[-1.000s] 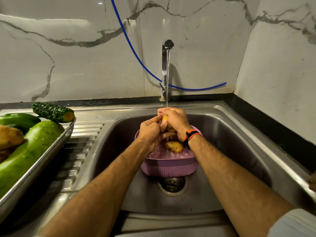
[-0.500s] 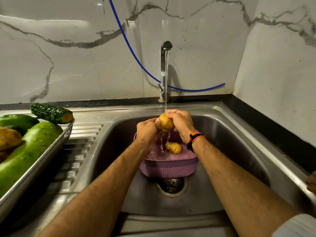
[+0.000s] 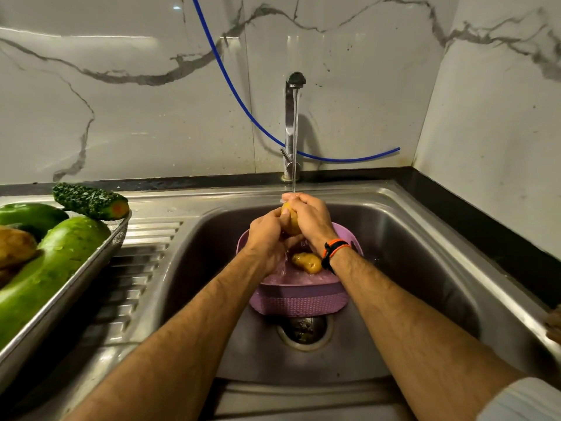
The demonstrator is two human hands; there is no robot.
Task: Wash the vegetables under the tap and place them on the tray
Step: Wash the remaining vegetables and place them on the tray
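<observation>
Both forearms reach forward from the bottom edge and converge over the sink, wrists just beside each other under the tap. Left hand is cupped, palm facing right, fingers curled onto the left and lower side of the potato. Right hand arches over the top, knuckles up, fingers wrapped down the far side; the water stream lands on its fingers. Black-and-orange wristband on the right wrist. Both grips are clenched on the same potato, pressed between the 2 palms.

Potato is mostly covered, only a yellow strip shows between the hands. That strip runs near vertical, top end toward the tap, slightly tilted left; true long axis can't be confirmed.

It sits above the purple basket, which stands in the basin over the drain. A 2nd potato lies in the basket, long axis roughly left-right, just beside the right wrist.

Steel tray on the drainboard at left holds a long green gourd lying diagonally, a bitter gourd propped on the tray's far rim with its cut end pointing right, another green vegetable and a brown potato at the left edge.
</observation>
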